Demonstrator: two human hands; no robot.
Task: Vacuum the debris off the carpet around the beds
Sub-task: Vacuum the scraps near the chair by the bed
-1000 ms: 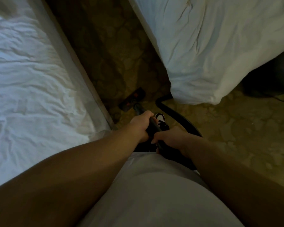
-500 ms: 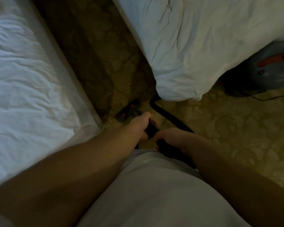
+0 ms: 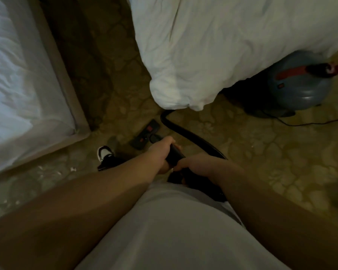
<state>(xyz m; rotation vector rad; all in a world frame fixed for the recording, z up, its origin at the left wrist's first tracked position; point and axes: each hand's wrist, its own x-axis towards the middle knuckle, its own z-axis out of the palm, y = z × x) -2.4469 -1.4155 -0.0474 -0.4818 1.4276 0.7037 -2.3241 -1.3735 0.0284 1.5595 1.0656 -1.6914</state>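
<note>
Black vacuum head (image 3: 145,134) on carpet (image 3: 261,152) (patterned)

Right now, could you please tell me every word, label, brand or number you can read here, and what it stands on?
No text can be read anywhere.
Vacuum cleaner: a red strip and a small red patch, too blurred for letters.
Floor head: two red patches, no legible marks.
Shoe: no readable brand.
Tube gripped by the left hand and right hand: plain black.
</note>
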